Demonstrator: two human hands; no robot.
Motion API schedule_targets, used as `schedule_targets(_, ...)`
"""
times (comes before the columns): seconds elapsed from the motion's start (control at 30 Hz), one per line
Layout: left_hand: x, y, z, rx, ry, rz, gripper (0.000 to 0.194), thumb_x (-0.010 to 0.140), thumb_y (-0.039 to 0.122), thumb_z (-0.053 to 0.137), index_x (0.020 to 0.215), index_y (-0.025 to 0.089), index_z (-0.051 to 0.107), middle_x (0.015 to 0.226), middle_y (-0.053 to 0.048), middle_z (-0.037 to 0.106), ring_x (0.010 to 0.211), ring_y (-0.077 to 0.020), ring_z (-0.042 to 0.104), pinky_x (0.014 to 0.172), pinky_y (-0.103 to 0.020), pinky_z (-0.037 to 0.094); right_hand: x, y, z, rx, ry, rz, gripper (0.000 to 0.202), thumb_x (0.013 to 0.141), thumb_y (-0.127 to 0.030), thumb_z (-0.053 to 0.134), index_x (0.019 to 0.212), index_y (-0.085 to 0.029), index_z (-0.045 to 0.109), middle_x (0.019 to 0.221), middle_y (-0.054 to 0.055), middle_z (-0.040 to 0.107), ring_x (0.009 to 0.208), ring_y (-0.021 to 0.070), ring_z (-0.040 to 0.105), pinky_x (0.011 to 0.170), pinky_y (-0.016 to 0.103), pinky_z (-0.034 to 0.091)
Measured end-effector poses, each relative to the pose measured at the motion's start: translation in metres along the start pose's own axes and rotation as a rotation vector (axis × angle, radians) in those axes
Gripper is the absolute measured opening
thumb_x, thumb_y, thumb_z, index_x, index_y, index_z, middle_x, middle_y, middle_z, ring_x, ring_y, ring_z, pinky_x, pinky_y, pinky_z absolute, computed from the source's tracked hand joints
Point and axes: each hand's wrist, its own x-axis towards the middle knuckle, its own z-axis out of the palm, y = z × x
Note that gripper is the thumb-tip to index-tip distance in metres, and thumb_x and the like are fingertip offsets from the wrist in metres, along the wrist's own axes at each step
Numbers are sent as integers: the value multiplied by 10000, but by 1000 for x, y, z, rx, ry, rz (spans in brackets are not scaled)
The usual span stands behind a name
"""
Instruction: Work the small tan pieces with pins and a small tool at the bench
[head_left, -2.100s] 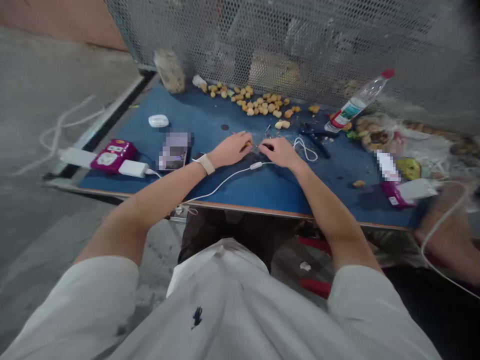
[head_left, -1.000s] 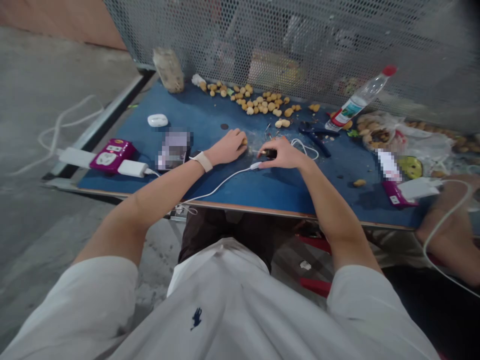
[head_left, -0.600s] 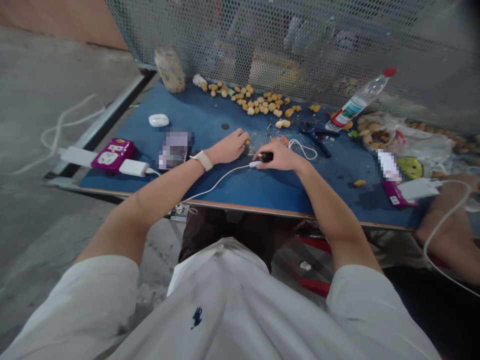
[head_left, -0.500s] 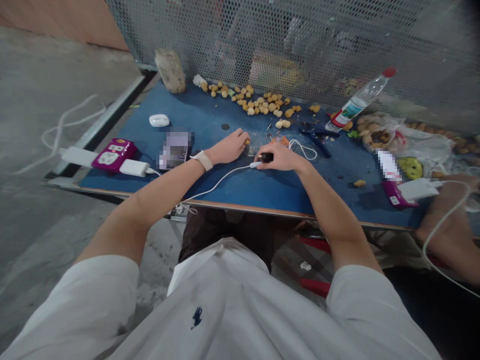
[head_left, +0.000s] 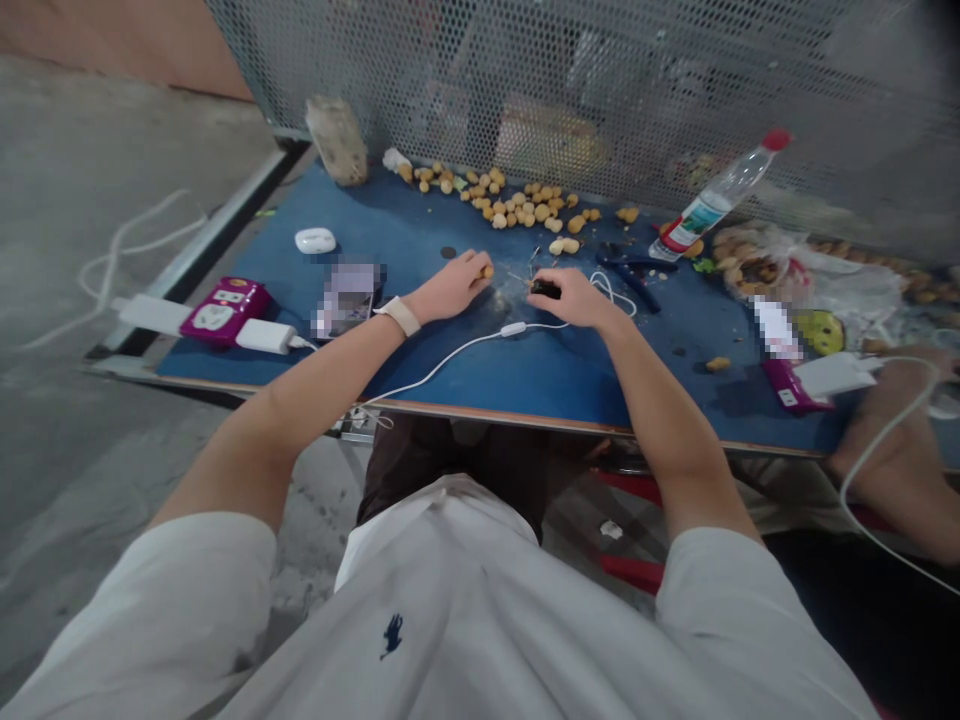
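Observation:
My left hand (head_left: 454, 287) rests on the blue table (head_left: 480, 375) with its fingers closed on a small tan gourd-like piece (head_left: 487, 272). To its right, my right hand (head_left: 576, 298) grips a small black tool (head_left: 545, 289), whose thin metal tip points left toward that piece. Between tip and piece a gap shows. A white cable with an inline switch (head_left: 514, 329) runs under my right hand. Pale dust lies on the table between the hands. Dark blue-handled pliers (head_left: 637, 285) lie right of my right hand.
Several tan gourd-like pieces (head_left: 517, 208) lie along the mesh panel (head_left: 450, 90). A phone (head_left: 349, 298), a white case (head_left: 315, 241) and a purple power strip (head_left: 225, 312) are at left. At right stand a bottle (head_left: 697, 212) and another person's arm (head_left: 896, 430).
My right hand has moved slightly right and up with the black tool, away from the inline switch, which now shows fully. My left hand has shifted slightly, still holding the small piece.

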Motion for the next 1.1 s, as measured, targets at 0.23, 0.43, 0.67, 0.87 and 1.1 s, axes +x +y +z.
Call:
schedule_targets(0.23, 3, -7, 9, -33, 0, -5, 121, 1246, 281, 532, 1323, 259, 623, 1414, -210, 769, 1369, -401, 754, 1296, -634, 632, 5, -1, 12, -110, 13, 44, 369, 1239, -634, 633, 1220, -283, 746, 1061, 130, 830, 1038, 395, 753, 991, 500, 537)
schedule_targets(0.43, 3, -8, 15, -23, 15, -30, 108, 1275, 345, 503, 1294, 282, 587, 1405, -197, 764, 1306, -388, 761, 1265, -616, 644, 9, -1, 20, -196, -4, 23, 561, 1288, -774, 502, 1246, -280, 764, 1084, 164, 849, 1077, 430, 773, 992, 506, 528)
schedule_targets(0.67, 3, -8, 18, -13, 23, -29, 98, 1275, 343, 497, 1298, 282, 571, 1382, -196, 769, 1261, -385, 772, 1227, -615, 661, 11, 3, 25, -246, -14, 16, 661, 1288, -824, 444, 1307, -261, 789, 1105, 191, 849, 1073, 444, 766, 994, 515, 516)
schedule_targets(0.87, 3, -8, 16, 7, -3, -39, 138, 1287, 352, 468, 1322, 274, 576, 1415, -221, 757, 1309, -410, 766, 1256, -644, 636, 11, 0, 24, -245, -20, 32, 614, 1309, -766, 437, 1282, -258, 781, 1097, 183, 853, 1048, 426, 769, 972, 498, 509)
schedule_targets(1.1, 4, -10, 18, -1, 20, -18, 158, 1308, 386, 484, 1326, 276, 595, 1402, -201, 769, 1355, -404, 766, 1277, -613, 639, 11, 0, 25, -230, 4, 41, 634, 1299, -822, 477, 1242, -274, 790, 1105, 171, 851, 1111, 432, 774, 1020, 501, 531)
